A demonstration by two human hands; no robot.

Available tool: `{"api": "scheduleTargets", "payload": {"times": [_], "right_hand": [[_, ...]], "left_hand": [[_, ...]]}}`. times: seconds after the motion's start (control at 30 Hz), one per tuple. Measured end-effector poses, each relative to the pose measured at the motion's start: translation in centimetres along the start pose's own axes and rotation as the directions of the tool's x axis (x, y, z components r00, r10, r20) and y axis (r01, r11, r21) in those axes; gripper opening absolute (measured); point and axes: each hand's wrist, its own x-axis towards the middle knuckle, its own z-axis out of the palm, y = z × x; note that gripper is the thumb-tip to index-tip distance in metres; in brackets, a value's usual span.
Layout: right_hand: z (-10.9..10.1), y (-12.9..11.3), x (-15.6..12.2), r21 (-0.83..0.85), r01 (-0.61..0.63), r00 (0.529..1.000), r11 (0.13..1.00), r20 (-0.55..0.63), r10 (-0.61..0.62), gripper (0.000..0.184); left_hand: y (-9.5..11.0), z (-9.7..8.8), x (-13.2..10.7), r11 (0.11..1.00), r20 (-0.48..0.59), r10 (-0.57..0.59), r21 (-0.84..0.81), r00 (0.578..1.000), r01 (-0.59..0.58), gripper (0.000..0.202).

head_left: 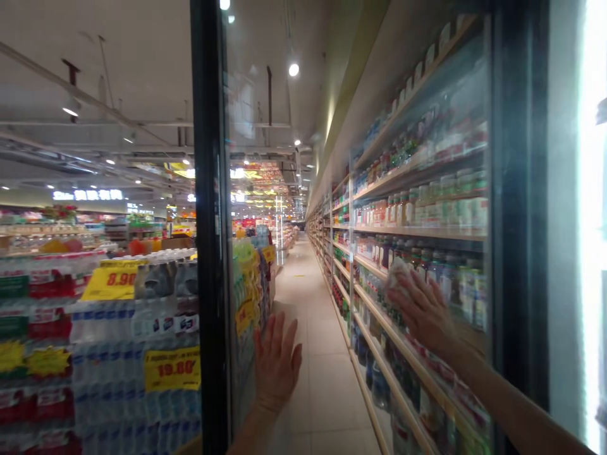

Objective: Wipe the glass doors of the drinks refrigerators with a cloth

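Note:
A glass door (303, 404) in a dark frame stands right in front of me. My left hand (277, 363) is raised low on the pane, palm forward and fingers stretched, with nothing in it. It appears to rest against the glass. Higher up and to the right, my right hand (422, 309) holds a crumpled white cloth (399, 276) under its fingers against the pane. The cloth might be paper; blur hides its exact material. Bottled drinks (450, 202) on shelves show through or in the glass behind my right hand.
The door's dark left edge (208, 227) runs top to bottom; another dark frame (519, 189) and a bright light strip (588, 253) stand at right. Stacked bottle packs (104, 373) with yellow price signs (171, 368) fill the left. A tiled aisle (298, 278) stretches away.

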Motion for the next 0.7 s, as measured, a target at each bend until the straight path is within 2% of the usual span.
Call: {"api": "scheduleTargets", "payload": {"times": [0.03, 0.07, 0.13, 0.17, 0.2, 0.23, 0.27, 0.3, 0.33, 0.37, 0.4, 0.43, 0.5, 0.53, 0.57, 0.63, 0.67, 0.7], "right_hand": [[-0.1, 0.7, 0.1, -0.029, -0.078, 0.996, 0.997, -0.042, 0.077, 0.032], [-0.1, 1.7, 0.3, -0.065, -0.214, 0.970, 0.975, -0.129, 0.204, 0.033], [-0.2, 3.4, 0.5, -0.091, -0.468, 0.851, 0.879, -0.317, 0.420, 0.038], [-0.2, 3.8, 0.7, -0.086, -0.516, 0.813, 0.852, -0.361, 0.457, 0.040], [-0.1, 3.7, 0.9, -0.082, -0.499, 0.823, 0.863, -0.356, 0.442, 0.040], [-0.1, 3.2, 1.0, -0.079, -0.412, 0.877, 0.908, -0.303, 0.372, 0.039], [-0.1, 2.5, 1.2, -0.067, -0.278, 0.941, 0.958, -0.220, 0.257, 0.037], [-0.1, 1.8, 1.4, -0.042, -0.120, 0.985, 0.992, -0.132, 0.113, 0.036], [0.0, 1.3, 1.5, -0.018, -0.006, 0.998, 1.000, -0.070, 0.005, 0.036], [0.0, 1.0, 1.6, -0.008, 0.036, 0.998, 0.999, -0.046, -0.037, 0.037], [0.0, 1.0, 1.8, -0.019, -0.005, 0.998, 1.000, -0.066, 0.004, 0.039], [-0.1, 1.2, 1.9, -0.041, -0.117, 0.986, 0.992, -0.125, 0.111, 0.042], [-0.1, 1.2, 2.0, -0.055, -0.367, 0.902, 0.929, -0.266, 0.341, 0.047], [-0.1, 0.8, 2.0, -0.045, -0.415, 0.875, 0.909, -0.293, 0.385, 0.048], [0.0, 0.0, 2.0, -0.032, -0.392, 0.887, 0.919, -0.280, 0.368, 0.049], [0.4, -2.0, 1.8, 0.011, -0.193, 0.966, 0.981, -0.171, 0.192, 0.048], [0.6, -2.9, 1.7, 0.041, -0.093, 0.987, 0.995, -0.125, 0.097, 0.047], [0.8, -3.5, 1.7, 0.058, -0.042, 0.993, 0.997, -0.104, 0.048, 0.045]], "left_hand": [[0.0, 0.0, 0.0, 1.000, 0.002, -0.004, -0.004, 1.000, 0.004, 0.066], [0.0, 0.0, 0.0, 1.000, 0.002, -0.003, -0.008, 1.000, 0.003, 0.067], [0.1, -0.1, 0.1, 1.000, 0.009, -0.003, -0.011, 1.000, 0.003, 0.068], [0.1, -0.1, 0.2, 1.000, 0.005, -0.002, -0.012, 1.000, 0.002, 0.068], [0.2, -0.2, 0.3, 1.000, 0.000, -0.002, -0.014, 1.000, 0.002, 0.069], [0.3, -0.2, 0.4, 1.000, -0.006, -0.003, -0.015, 1.000, 0.002, 0.069], [0.4, -0.2, 0.5, 1.000, -0.012, -0.001, -0.017, 1.000, 0.001, 0.069], [0.4, -0.2, 0.6, 1.000, -0.017, 0.000, -0.018, 1.000, -0.001, 0.069], [0.4, -0.2, 0.7, 1.000, -0.022, 0.004, -0.019, 1.000, -0.005, 0.068], [0.4, -0.2, 0.8, 1.000, -0.022, 0.006, -0.020, 1.000, -0.007, 0.068], [0.3, -0.1, 0.9, 1.000, -0.017, 0.010, -0.023, 1.000, -0.010, 0.068], [0.3, 0.0, 0.9, 1.000, -0.014, 0.011, -0.025, 1.000, -0.011, 0.068], [0.2, 0.3, 0.7, 1.000, -0.012, 0.010, -0.029, 1.000, -0.010, 0.068], [0.2, 0.4, 0.5, 1.000, -0.012, 0.011, -0.029, 1.000, -0.012, 0.068], [0.2, 0.4, 0.3, 1.000, -0.013, 0.011, -0.027, 1.000, -0.011, 0.069], [0.2, 0.3, 0.0, 1.000, -0.016, 0.013, -0.024, 1.000, -0.013, 0.069], [0.2, 0.2, 0.1, 1.000, -0.016, 0.012, -0.026, 1.000, -0.012, 0.069], [0.2, -0.1, 0.4, 0.999, -0.011, 0.011, -0.033, 1.000, -0.011, 0.068]]}}
